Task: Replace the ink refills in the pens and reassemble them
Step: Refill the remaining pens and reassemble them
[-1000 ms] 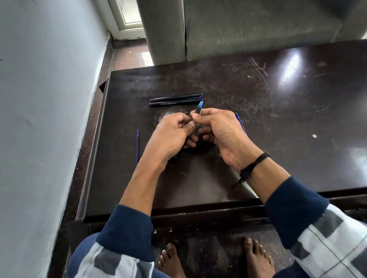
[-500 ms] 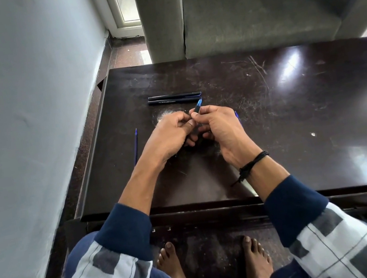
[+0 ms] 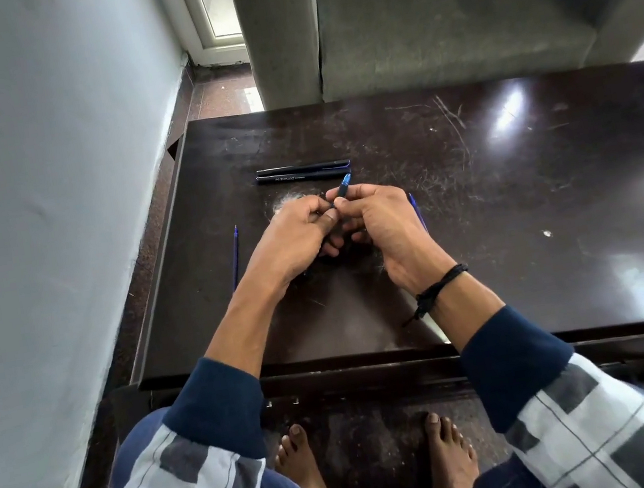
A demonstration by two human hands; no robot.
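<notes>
Both hands on one pen!
Left hand (image 3: 294, 236) and right hand (image 3: 382, 220) pinch the blue-tipped pen (image 3: 343, 187); two black pens (image 3: 302, 172) lie at twelve o'clock.

obstacles: two pens (image 3: 301, 176) far-centre, refill (image 3: 234, 257) left, wall (image 3: 31, 205) left | room: tabletop (image 3: 538, 209) right

Soft daylight, glare patches on the dark table (image 3: 476, 219), wide-angle bending at edges.
</notes>
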